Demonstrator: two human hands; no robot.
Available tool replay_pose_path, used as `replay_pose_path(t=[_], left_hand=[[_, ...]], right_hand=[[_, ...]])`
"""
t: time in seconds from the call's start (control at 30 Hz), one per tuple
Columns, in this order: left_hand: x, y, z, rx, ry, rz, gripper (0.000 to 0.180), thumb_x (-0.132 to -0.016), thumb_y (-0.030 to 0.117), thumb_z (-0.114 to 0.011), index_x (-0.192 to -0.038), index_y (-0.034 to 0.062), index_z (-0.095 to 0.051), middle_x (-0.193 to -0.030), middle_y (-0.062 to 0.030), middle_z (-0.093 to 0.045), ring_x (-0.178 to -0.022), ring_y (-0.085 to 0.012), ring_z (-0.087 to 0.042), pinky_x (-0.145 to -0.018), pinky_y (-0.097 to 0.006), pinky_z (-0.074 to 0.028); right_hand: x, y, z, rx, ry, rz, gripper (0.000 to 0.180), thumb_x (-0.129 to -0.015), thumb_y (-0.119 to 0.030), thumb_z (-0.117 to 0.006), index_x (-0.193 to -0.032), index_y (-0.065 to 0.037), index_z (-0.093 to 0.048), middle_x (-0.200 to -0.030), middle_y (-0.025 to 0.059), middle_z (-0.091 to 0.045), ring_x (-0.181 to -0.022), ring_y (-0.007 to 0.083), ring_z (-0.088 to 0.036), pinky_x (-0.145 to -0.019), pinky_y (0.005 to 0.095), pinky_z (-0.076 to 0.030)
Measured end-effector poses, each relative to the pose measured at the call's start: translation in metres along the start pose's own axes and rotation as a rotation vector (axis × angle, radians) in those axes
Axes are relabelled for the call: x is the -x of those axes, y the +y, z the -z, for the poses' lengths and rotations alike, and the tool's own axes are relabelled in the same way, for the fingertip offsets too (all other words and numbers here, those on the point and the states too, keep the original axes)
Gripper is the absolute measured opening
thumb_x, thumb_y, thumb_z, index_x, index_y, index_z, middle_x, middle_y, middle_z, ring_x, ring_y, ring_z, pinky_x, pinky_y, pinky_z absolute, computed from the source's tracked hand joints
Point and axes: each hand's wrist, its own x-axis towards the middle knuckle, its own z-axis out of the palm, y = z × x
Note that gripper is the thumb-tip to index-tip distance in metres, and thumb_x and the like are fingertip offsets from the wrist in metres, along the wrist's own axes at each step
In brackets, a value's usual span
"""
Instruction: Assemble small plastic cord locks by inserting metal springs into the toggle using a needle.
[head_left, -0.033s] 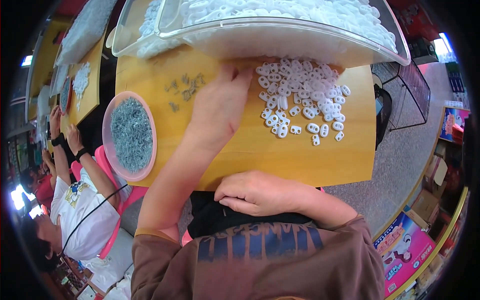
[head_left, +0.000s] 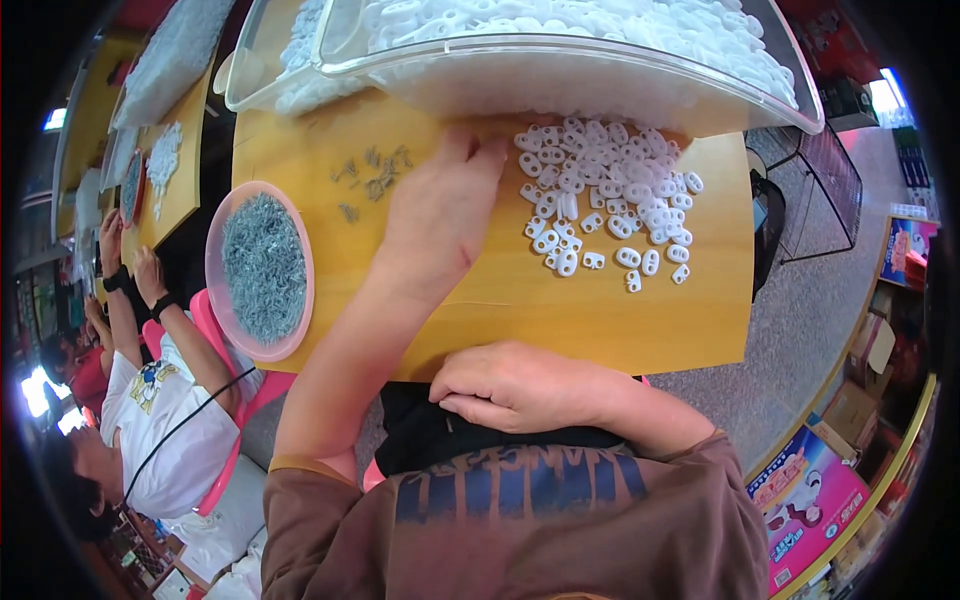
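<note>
My left hand (head_left: pixel 440 205) reaches over the yellow tabletop, palm down, its fingers bent and closed near the front wall of a clear plastic tub (head_left: pixel 570 75). What the fingertips hold, if anything, is hidden. Just right of it spreads a pile of small white plastic oval pieces with two holes (head_left: pixel 620 180). On its left lie several small metal springs (head_left: pixel 380 180). My right hand (head_left: pixel 510 385) rests at the table's near edge, fingers curled in and the inside out of sight. A pink bowl (head_left: pixel 307 290) full of similar small springs stands at the left.
The tub, heaped with white pieces, covers the table's (head_left: pixel 600 330) far side. Left of me a seated person in a white shirt (head_left: pixel 185 430) works at another table. A black wire frame (head_left: pixel 820 190) stands at the right, with cardboard boxes (head_left: pixel 850 415) on shelving farther out.
</note>
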Motion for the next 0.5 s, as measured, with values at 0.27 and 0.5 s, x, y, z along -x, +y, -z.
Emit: replay_pose_path(t=[0.27, 0.5], left_hand=[[0.027, -0.006, 0.013, 0.119, 0.104, -0.143, 0.017, -0.071, 0.007, -0.059, -0.086, 0.0036, -0.052, -0.075, -0.0076, -0.052, -0.057, -0.0201, -0.053, -0.049, -0.029, -0.043], [0.093, 0.006, 0.056, 1.365, -0.009, 0.476, 0.013, -0.08, 0.006, -0.055, -0.091, -0.0004, -0.054, -0.074, -0.0019, -0.053, -0.051, -0.0029, -0.042, -0.045, -0.016, -0.034]], right_hand=[[-0.001, -0.003, 0.001, -0.02, 0.031, -0.002, 0.014, -0.082, -0.01, -0.049, -0.092, -0.001, -0.055, -0.085, 0.0144, -0.057, -0.08, 0.0293, -0.055, -0.069, 0.0357, -0.045], [0.008, -0.019, 0.008, -0.335, 0.423, -0.32, 0.014, -0.081, -0.005, -0.054, -0.095, -0.001, -0.055, -0.083, 0.0084, -0.056, -0.079, 0.0166, -0.054, -0.07, 0.0291, -0.043]])
